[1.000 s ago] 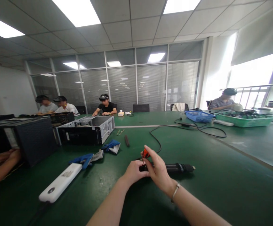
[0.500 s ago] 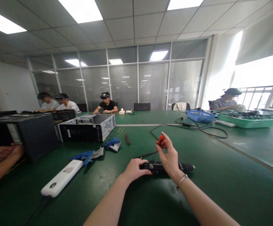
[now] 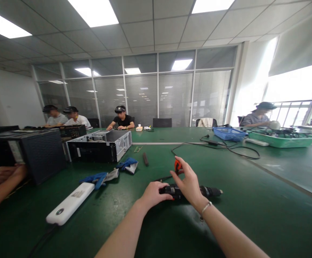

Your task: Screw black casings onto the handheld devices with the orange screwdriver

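A black cylindrical tool body point(image 3: 211, 191) with a narrow tip at its right end lies sideways on the green table; I cannot make out its exact kind. My left hand point(image 3: 154, 193) is closed around its left end, thumb on the near side. Over its middle, my right hand point(image 3: 188, 179) pinches the orange-and-black handle of a screwdriver point(image 3: 177, 165) between thumb and fingers, with the handle upright. Where the screwdriver tip meets the tool body is hidden behind my right hand. A dark cord point(image 3: 162, 178) runs beside the body.
To the left lie a white power strip point(image 3: 71, 203) and blue-grey gloves point(image 3: 99, 178). An open computer case point(image 3: 97, 152) and a dark case point(image 3: 45, 154) with a co-worker's hands point(image 3: 4, 179) stand beyond. Blue point(image 3: 229, 134) and green baskets point(image 3: 285, 140) sit back right, near a loose cable point(image 3: 242, 154).
My right hand and the orange screwdriver handle have shifted slightly left and down, and the fingers have turned around the handle. My left hand keeps its place on the tool body.
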{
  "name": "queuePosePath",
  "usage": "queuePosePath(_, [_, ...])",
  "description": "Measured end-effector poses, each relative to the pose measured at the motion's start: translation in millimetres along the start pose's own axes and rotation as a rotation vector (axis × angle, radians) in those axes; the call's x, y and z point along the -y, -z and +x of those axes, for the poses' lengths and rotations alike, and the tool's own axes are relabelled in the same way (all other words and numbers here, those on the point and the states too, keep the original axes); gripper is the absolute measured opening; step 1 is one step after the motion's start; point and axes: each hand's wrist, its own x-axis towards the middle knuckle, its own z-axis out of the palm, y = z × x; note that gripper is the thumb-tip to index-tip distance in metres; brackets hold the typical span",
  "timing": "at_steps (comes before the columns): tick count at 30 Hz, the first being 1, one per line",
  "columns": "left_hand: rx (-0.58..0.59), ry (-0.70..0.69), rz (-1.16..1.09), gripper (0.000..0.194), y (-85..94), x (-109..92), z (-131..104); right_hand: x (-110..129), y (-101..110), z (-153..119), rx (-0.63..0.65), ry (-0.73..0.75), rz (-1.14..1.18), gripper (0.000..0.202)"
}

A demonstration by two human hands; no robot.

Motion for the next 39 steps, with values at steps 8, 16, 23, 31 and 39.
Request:
queuePosePath(8, [-0.014,0.041,0.01,0.04,-1.5,0.6,1.3,7.1,1.5,1.6,0.09,0.001,0.08,0.05])
queuePosePath(16, [-0.01,0.046,-0.002,0.04,0.0,-1.6,1.5,2.3,1.8,2.0,0.03,0.016,-0.07,0.049])
queuePosePath(23, [0.01,0.052,0.011,0.041,1.5,-3.1,0.9,8.8,0.6,-0.5,0.063,0.041,0.032,0.055])
queuePosePath(31, [-0.002,0.062,-0.007,0.044,2.5,-4.0,1.3,5.4,2.2,0.7,0.067,0.044,-0.029,0.054])
queuePosePath(39, [0.013,0.053,0.024,0.037,3.9,-8.0,0.7,6.8,-1.7,-3.3,0.071,0.037,0.03,0.056])
